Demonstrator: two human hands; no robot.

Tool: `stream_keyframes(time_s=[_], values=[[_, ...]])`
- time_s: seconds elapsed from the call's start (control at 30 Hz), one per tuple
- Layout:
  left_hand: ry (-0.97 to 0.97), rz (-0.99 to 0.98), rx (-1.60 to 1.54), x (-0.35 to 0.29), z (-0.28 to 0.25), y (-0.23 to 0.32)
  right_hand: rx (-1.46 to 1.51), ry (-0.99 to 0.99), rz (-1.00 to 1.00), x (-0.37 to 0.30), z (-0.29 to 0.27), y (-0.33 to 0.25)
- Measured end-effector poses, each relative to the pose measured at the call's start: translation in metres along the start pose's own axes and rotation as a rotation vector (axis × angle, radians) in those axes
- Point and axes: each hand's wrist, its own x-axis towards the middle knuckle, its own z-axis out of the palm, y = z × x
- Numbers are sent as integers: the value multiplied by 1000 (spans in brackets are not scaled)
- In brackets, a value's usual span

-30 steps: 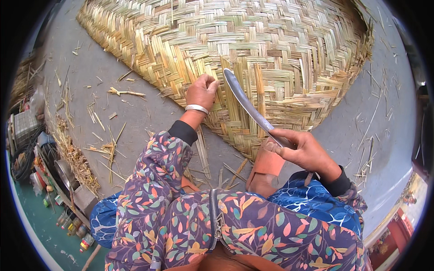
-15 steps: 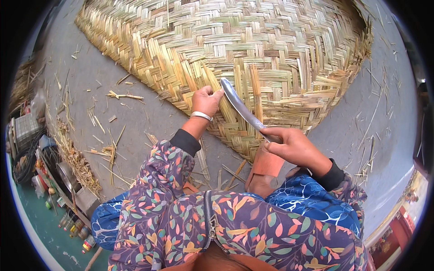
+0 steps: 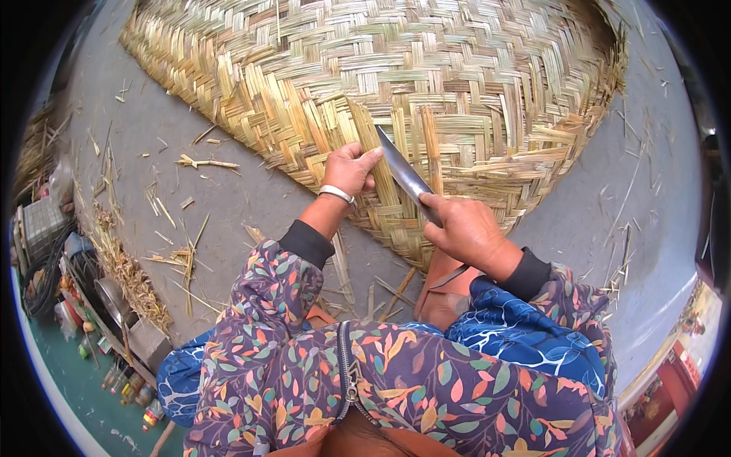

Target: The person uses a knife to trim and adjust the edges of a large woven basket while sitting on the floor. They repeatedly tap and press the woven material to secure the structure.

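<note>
Woven mat, curved blade and two hands at its lower edge

1. Floor, grey, littered with plant scraps at both sides of the frame.
2. Woven mat, plaited straw-coloured strips; fills the upper centre of the frame, one corner pointing down toward the middle.
3. Jacket, dark, leaf-patterned, zip-fronted, black cuffs; worn by the person, across the lower frame.
4. Trousers, blue with white veining, lower right of centre and lower left.
5. Straw heap, dry, at the left of the frame.
6. Right hand, centre right; grip closed around the lower part of the blade.
7. Left hand, centre; grip pinched on a strip of the mat, thumb uppermost.
8. Blade, metal, slightly curved, slanting from the right hand up to the left thumb, its tip just beside it, over the mat.
9. Strip, flat, yellowish, above the left thumb.
10. Stalk, forked, on the floor, left of centre.
11. Bracelet, pale, on the left wrist.
</note>
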Motion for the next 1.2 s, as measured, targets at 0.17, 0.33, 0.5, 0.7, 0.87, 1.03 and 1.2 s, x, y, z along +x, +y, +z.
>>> stream_keyframes(time_s=[0.17,0.33,0.5,0.7,0.87,1.03,1.2], values=[[-55,-129,-124,3,-7,-2,9,134,-25,21,25,4],[-82,-125,-94,1,-3,9,-70,119,7,31,24,0],[-146,-138,-41,6,-13,6,-69,134,-9,33,29,1],[-255,-335,-140,-7,-17,6,-50,86,16,34,27,2],[-276,-514,-290,-9,-13,3,-51,66,23,34,26,4],[-26,-313,-87,18,-6,1,-53,55,7,33,23,1],[-24,-115,256,6,-12,5,-83,41,16,34,23,-1]])
